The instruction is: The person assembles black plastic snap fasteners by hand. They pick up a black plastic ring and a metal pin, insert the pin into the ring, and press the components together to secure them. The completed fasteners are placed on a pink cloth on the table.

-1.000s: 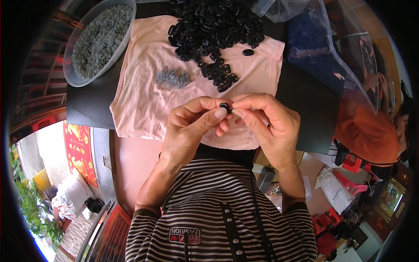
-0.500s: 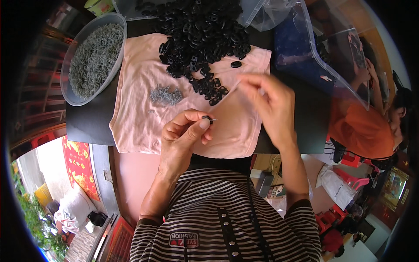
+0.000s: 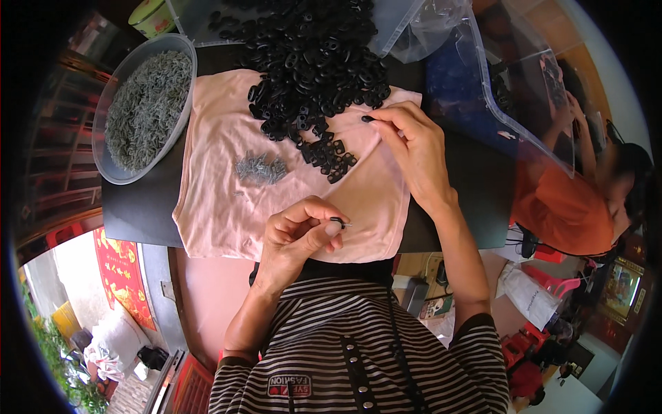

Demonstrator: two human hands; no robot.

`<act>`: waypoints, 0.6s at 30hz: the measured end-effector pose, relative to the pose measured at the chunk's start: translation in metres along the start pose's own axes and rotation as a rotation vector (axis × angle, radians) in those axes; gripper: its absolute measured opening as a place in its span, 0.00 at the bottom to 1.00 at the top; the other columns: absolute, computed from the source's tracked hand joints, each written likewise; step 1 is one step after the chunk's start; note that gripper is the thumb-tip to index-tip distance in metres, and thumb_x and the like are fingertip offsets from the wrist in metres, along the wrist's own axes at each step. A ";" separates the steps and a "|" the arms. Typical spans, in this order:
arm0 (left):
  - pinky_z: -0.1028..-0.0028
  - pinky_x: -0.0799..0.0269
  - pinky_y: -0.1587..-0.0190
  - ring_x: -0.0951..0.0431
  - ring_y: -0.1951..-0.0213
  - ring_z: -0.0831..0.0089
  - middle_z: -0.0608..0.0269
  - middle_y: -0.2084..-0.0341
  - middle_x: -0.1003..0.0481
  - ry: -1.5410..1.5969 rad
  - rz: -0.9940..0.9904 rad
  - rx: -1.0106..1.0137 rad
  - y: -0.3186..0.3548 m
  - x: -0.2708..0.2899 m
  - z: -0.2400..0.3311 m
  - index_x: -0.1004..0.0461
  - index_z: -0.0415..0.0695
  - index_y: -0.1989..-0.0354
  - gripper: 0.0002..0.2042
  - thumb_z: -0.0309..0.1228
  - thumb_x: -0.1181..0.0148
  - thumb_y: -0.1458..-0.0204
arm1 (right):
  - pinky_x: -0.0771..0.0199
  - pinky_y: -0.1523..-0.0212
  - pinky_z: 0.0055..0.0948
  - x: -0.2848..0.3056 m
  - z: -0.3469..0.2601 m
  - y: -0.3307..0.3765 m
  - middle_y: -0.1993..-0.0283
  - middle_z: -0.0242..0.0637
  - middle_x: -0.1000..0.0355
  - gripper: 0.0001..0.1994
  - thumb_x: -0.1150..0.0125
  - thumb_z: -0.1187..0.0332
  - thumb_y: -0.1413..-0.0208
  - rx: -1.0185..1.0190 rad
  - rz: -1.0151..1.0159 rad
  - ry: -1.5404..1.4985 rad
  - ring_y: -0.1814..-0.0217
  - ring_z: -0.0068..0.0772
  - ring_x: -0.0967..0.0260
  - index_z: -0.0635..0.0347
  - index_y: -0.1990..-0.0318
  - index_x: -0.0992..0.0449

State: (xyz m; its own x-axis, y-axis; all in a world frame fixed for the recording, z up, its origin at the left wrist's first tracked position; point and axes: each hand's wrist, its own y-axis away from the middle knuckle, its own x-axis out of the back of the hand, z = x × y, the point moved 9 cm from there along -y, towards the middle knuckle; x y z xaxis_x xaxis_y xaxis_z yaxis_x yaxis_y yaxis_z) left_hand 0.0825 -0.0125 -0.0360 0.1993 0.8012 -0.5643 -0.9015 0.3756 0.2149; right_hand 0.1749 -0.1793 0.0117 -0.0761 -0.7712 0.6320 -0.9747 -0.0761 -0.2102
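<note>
Between the thumb and fingers of my left hand [image 3: 293,238] is a small black plastic part [image 3: 336,221]. A thin metal spring [image 3: 348,225] sticks out of its right side. Farther up and to the right, my right hand [image 3: 419,148] pinches a black oval plastic piece [image 3: 367,119] by its end, over the pink cloth [image 3: 221,117]. Left of it lie small black parts with holes [image 3: 329,157], spread at the near end of a big heap of black oval pieces [image 3: 314,62]. A little pile of springs [image 3: 261,168] rests on the cloth above my left hand.
A clear round tub [image 3: 192,96] full of springs stands at the left on the dark table [image 3: 138,214]. Behind it is a green tin [image 3: 150,18]. Clear plastic bins [image 3: 476,41] stand at the far right, near a person in orange [image 3: 569,210].
My right hand has reached the lone oval piece on the cloth and now pinches it. My left hand still holds its part with the spring. The whole view has shifted slightly.
</note>
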 end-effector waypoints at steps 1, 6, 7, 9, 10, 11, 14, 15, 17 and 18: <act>0.81 0.32 0.72 0.28 0.74 0.79 0.61 0.72 0.27 -0.002 0.022 0.003 0.000 0.001 -0.001 0.27 0.35 0.66 0.05 0.25 0.44 0.47 | 0.29 0.71 0.24 -0.002 0.006 0.005 0.70 0.33 0.29 0.07 0.40 0.72 0.49 -0.144 -0.031 -0.159 0.71 0.26 0.31 0.61 0.63 0.24; 0.79 0.32 0.70 0.27 0.73 0.78 0.61 0.72 0.25 0.076 0.096 0.005 -0.001 0.005 0.000 0.27 0.34 0.63 0.07 0.25 0.45 0.46 | 0.30 0.74 0.18 -0.008 -0.001 0.023 0.72 0.33 0.28 0.10 0.40 0.70 0.46 -0.425 -0.200 -0.777 0.73 0.16 0.33 0.68 0.60 0.26; 0.79 0.32 0.70 0.27 0.73 0.78 0.61 0.72 0.25 0.080 0.105 -0.011 -0.001 0.004 0.003 0.27 0.34 0.63 0.07 0.25 0.45 0.45 | 0.30 0.74 0.18 -0.007 -0.006 0.025 0.71 0.33 0.28 0.11 0.40 0.70 0.46 -0.433 -0.208 -0.815 0.73 0.16 0.33 0.68 0.59 0.26; 0.79 0.32 0.70 0.27 0.73 0.78 0.61 0.72 0.25 0.090 0.125 -0.046 -0.002 -0.002 0.008 0.27 0.34 0.63 0.07 0.26 0.45 0.45 | 0.30 0.74 0.18 -0.008 -0.016 0.031 0.71 0.33 0.28 0.12 0.40 0.70 0.46 -0.445 -0.225 -0.893 0.74 0.16 0.33 0.67 0.57 0.27; 0.79 0.32 0.70 0.27 0.73 0.78 0.61 0.72 0.25 0.091 0.132 -0.073 -0.003 -0.003 0.010 0.27 0.34 0.63 0.07 0.26 0.45 0.45 | 0.30 0.74 0.17 -0.007 -0.019 0.034 0.70 0.33 0.28 0.12 0.41 0.70 0.46 -0.430 -0.219 -0.894 0.74 0.17 0.33 0.68 0.56 0.28; 0.79 0.32 0.70 0.27 0.73 0.78 0.61 0.72 0.25 0.088 0.141 -0.085 -0.004 -0.005 0.013 0.27 0.34 0.63 0.07 0.26 0.45 0.45 | 0.30 0.74 0.17 -0.005 -0.023 0.037 0.69 0.34 0.28 0.13 0.41 0.70 0.46 -0.415 -0.213 -0.894 0.75 0.17 0.34 0.68 0.55 0.28; 0.79 0.32 0.69 0.27 0.73 0.77 0.59 0.71 0.25 0.103 0.158 -0.129 -0.007 -0.011 0.020 0.27 0.34 0.62 0.08 0.26 0.44 0.45 | 0.30 0.73 0.16 0.000 -0.033 0.045 0.68 0.34 0.27 0.13 0.41 0.72 0.46 -0.385 -0.183 -0.875 0.75 0.16 0.34 0.68 0.55 0.28; 0.78 0.32 0.69 0.26 0.72 0.77 0.59 0.71 0.25 0.103 0.159 -0.134 -0.007 -0.013 0.021 0.27 0.34 0.62 0.08 0.26 0.44 0.45 | 0.29 0.73 0.16 0.002 -0.036 0.048 0.68 0.34 0.27 0.13 0.41 0.72 0.46 -0.378 -0.172 -0.862 0.75 0.16 0.34 0.68 0.55 0.28; 0.78 0.32 0.69 0.26 0.72 0.77 0.59 0.71 0.24 0.103 0.162 -0.145 -0.007 -0.016 0.023 0.27 0.34 0.61 0.08 0.26 0.44 0.46 | 0.29 0.72 0.16 0.004 -0.042 0.052 0.67 0.35 0.27 0.12 0.41 0.74 0.47 -0.339 -0.164 -0.810 0.74 0.16 0.33 0.68 0.55 0.28; 0.78 0.31 0.69 0.26 0.72 0.77 0.59 0.71 0.24 0.104 0.158 -0.154 -0.007 -0.017 0.023 0.27 0.34 0.61 0.08 0.26 0.44 0.46 | 0.29 0.72 0.15 0.005 -0.045 0.054 0.67 0.35 0.27 0.12 0.41 0.74 0.47 -0.319 -0.160 -0.786 0.73 0.15 0.33 0.67 0.55 0.27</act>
State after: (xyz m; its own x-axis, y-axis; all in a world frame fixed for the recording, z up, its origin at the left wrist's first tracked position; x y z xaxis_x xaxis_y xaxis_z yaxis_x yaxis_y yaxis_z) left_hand 0.0940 -0.0182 -0.0100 0.0178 0.7889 -0.6143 -0.9680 0.1675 0.1870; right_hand 0.1122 -0.1591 0.0369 0.1195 -0.9889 -0.0883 -0.9828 -0.1305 0.1310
